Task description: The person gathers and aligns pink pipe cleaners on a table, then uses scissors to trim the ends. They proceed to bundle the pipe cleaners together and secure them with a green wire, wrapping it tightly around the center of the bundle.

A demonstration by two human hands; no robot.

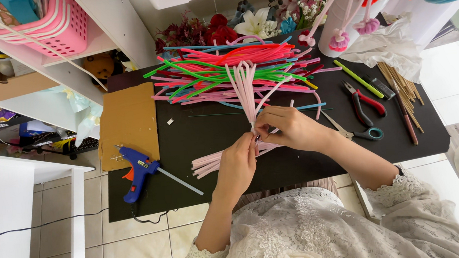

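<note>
My left hand (237, 166) grips the base of a bunch of pale pink pipe cleaners (245, 87) that fans upward over the black table (208, 130). My right hand (288, 126) pinches the same bunch at its base, just right of the left hand, fingers closed on the stems. A loose bundle of pale pink pipe cleaners (209, 162) lies flat on the table under and left of my hands.
A pile of pink, green and blue pipe cleaners (209, 74) lies at the back. A blue glue gun (137, 172) rests by a cardboard sheet (128, 122). Scissors (356, 132), red pliers (366, 103), a green pen (359, 78) and wooden sticks (401, 87) lie right.
</note>
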